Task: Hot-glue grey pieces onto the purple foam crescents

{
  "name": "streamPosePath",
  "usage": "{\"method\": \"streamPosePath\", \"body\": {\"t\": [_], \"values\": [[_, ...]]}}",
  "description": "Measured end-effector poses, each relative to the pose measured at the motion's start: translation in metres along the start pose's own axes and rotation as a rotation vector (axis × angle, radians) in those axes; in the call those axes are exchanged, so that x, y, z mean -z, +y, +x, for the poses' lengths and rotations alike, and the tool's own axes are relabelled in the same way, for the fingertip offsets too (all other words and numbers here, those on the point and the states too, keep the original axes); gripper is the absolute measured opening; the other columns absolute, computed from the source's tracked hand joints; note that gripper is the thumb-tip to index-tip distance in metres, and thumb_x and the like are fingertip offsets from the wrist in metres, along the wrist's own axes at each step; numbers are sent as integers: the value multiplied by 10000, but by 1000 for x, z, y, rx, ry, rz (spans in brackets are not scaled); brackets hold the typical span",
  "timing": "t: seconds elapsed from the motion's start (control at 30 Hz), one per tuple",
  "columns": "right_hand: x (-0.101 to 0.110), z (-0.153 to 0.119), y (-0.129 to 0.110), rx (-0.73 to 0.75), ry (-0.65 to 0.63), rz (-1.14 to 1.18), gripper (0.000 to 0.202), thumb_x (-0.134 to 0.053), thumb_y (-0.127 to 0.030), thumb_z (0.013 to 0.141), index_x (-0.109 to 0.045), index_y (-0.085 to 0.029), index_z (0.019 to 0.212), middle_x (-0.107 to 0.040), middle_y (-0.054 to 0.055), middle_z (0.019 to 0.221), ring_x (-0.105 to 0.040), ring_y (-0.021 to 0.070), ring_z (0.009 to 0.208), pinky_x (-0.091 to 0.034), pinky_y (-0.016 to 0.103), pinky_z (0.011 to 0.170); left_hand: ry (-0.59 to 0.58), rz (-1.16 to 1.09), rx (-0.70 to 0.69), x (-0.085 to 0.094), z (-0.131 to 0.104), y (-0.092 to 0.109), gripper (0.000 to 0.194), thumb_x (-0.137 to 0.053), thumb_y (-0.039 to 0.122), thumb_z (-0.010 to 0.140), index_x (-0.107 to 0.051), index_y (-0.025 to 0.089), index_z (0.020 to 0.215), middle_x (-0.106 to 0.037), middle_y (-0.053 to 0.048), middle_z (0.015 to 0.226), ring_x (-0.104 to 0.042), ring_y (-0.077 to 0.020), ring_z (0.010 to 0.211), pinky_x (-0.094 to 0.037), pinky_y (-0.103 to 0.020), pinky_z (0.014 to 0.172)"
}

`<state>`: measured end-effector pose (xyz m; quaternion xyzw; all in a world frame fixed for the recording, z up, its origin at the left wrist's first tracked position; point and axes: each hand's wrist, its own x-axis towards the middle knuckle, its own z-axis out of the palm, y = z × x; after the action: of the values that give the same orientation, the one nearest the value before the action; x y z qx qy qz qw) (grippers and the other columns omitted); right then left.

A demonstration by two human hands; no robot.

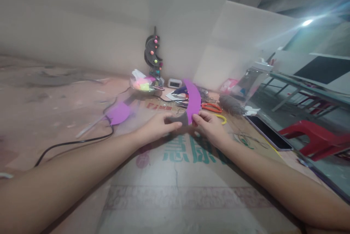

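A curved purple strip (193, 97) stands up between my two hands, its lower end pinched by my right hand (209, 124). My left hand (161, 126) is closed on a dark grey piece (180, 118), which meets the strip's lower left edge. Both hands are above a cardboard sheet (169, 179) with green and red print. To the left, a purple leaf-shaped piece (120, 112) lies beside a black cable.
Behind stand a dark spiral ornament with coloured balls (152, 52), a bowl (144, 89) of bright scraps and a small clock (174, 83). Orange-handled scissors (212, 107), grey yarn (231, 104) and a phone (269, 132) lie right, with a red stool (317, 139) beyond.
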<state>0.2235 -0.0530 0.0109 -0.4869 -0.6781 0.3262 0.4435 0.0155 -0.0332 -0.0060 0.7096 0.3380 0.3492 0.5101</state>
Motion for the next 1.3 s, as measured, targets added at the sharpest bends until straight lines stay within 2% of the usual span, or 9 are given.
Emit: {"method": "streamPosePath", "body": {"t": [0.23,0.43,0.53,0.83,0.97,1.07,1.17,1.23,1.3], "values": [[-4,-4,-9,-4,11,-43,351,-575,-507,805,-570,-179,681,-531,-14,631,-474,119,596,-390,237,560,26,94,-33,-1,0,0,308,-591,439,808,-653,157,917,-668,-25,802,-585,-139,678,-438,-227,602],[-5,-3,2,-89,-111,183,322,-646,-484,779,-659,-162,794,-632,11,730,-545,125,636,-445,256,623,22,158,-61,-3,-1,1,257,-575,397,810,-648,155,858,-669,-16,800,-581,-143,693,-433,-232,619],[-6,-3,6,-134,-128,246,307,-690,-458,752,-680,-164,840,-665,19,752,-568,126,617,-462,260,604,-1,204,-72,-3,-3,3,235,-572,375,811,-664,164,859,-674,-10,814,-584,-143,710,-431,-232,634],[-5,-5,1,-123,-165,69,336,-697,-476,722,-668,-147,787,-657,23,697,-568,128,598,-443,241,554,-5,197,-55,-5,-4,4,233,-585,393,814,-657,172,833,-656,-2,770,-586,-147,714,-432,-240,644],[-6,-5,-2,-126,-150,6,339,-678,-478,721,-643,-144,757,-642,20,669,-557,129,579,-426,241,535,113,35,-31,-3,-2,1,326,-578,474,821,-583,159,908,-637,-21,833,-582,-133,678,-445,-237,596],[-7,-5,-1,-117,-167,-20,326,-660,-467,734,-627,-143,734,-622,14,647,-538,121,562,-411,235,524,173,-54,-86,-1,0,-1,367,-544,445,857,-547,175,1106,-624,-64,1084,-595,-125,744,-476,-246,653],[-7,-3,1,-105,-202,-25,306,-647,-448,751,-623,-144,730,-614,8,641,-529,115,556,-408,233,531,105,-51,-133,0,1,-2,407,-543,398,867,-528,198,1221,-548,-94,1296,-613,-153,885,-492,-279,762],[-7,-3,2,-104,-224,-16,297,-650,-439,752,-620,-146,716,-613,8,634,-531,117,556,-416,236,542,75,-33,-158,-1,1,-3,384,-558,379,860,-564,185,1191,-564,-101,1290,-599,-186,1005,-481,-295,832],[-7,-2,2,-108,-231,-6,295,-659,-438,743,-615,-151,693,-608,7,620,-533,121,556,-426,243,555,72,5,-166,-1,2,-3,353,-572,368,849,-603,170,1139,-622,-97,1197,-589,-198,1041,-468,-303,863]]}}
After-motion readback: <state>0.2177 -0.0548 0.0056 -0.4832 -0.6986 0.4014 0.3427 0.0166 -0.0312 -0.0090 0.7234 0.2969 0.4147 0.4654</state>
